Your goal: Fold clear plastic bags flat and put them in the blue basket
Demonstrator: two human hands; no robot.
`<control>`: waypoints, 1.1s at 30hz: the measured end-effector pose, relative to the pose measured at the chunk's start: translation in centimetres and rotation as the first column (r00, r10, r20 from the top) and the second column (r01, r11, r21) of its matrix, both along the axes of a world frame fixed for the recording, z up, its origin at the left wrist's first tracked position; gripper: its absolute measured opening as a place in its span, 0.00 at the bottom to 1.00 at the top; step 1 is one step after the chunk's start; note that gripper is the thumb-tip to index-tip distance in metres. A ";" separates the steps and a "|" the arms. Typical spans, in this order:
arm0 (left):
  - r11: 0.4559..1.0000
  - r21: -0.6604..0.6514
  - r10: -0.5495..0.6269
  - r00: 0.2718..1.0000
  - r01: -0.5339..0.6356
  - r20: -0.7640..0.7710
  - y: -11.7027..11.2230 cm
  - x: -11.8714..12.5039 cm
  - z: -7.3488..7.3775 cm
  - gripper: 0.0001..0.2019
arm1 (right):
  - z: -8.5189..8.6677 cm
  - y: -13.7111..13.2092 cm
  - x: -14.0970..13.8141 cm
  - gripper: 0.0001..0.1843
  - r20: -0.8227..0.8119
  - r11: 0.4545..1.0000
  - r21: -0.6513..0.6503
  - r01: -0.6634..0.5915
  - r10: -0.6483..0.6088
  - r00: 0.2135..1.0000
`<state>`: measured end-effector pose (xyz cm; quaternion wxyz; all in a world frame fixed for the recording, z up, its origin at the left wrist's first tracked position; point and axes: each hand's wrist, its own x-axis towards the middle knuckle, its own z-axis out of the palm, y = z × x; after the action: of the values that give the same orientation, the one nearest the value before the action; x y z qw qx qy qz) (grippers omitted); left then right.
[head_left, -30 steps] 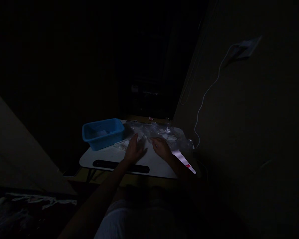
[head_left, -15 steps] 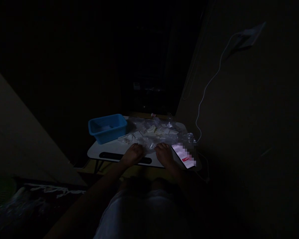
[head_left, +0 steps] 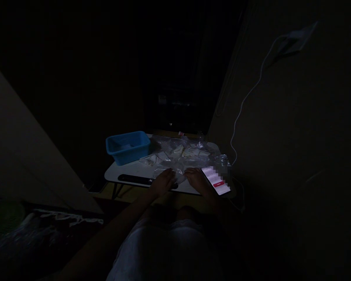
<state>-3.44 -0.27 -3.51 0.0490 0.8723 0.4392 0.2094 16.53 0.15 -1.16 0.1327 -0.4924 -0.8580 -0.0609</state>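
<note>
The scene is very dark. My left hand (head_left: 163, 182) and my right hand (head_left: 196, 178) rest at the near edge of a small white table (head_left: 125, 171), close together. Between them lies a clear plastic bag (head_left: 175, 174), and both hands seem to pinch its edges, though the fingers are hard to make out. More clear bags (head_left: 181, 152) with pale contents are heaped on the table behind the hands.
A blue plastic tub (head_left: 128, 146) stands at the table's back left. A lit phone (head_left: 216, 181) lies at the right edge, beside my right hand. A white cable (head_left: 245, 97) hangs down the wall on the right. Cloth lies on the floor at the left.
Both hands have drawn back from the middle of the table to its near edge, pulling a clear bag with them. The view has shifted slightly, and the phone's screen now shows more fully.
</note>
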 end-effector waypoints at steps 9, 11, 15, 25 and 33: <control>0.993 -0.097 0.071 0.997 -0.069 0.012 -1.7 1.7 1.0 0.22 | 0.1 0.3 1.3 0.16 0.000 0.957 0.044 0.287 -0.287 0.958; 0.988 -0.099 0.131 0.982 -0.118 0.136 -0.9 1.4 1.8 0.23 | 0.4 0.4 1.4 0.19 -0.029 0.943 0.053 0.329 -0.328 0.944; 0.996 -0.041 0.082 0.989 -0.077 0.125 0.9 0.9 2.0 0.16 | 0.1 0.0 1.1 0.23 -0.100 0.956 0.039 0.290 -0.285 0.953; 0.981 0.121 0.161 0.982 -0.149 -0.096 0.1 2.0 -1.5 0.22 | -1.8 -0.9 -0.4 0.25 0.063 0.969 -0.038 0.244 -0.241 0.968; 0.993 0.030 0.121 0.963 -0.117 -0.242 -1.5 1.9 0.1 0.23 | -0.7 -0.7 -0.1 0.23 0.070 0.994 0.007 0.108 -0.108 0.992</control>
<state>-1.58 -1.74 -3.42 -0.0244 0.8638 0.4918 0.1068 16.43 -0.56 -1.89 0.0996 -0.5356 -0.8341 -0.0867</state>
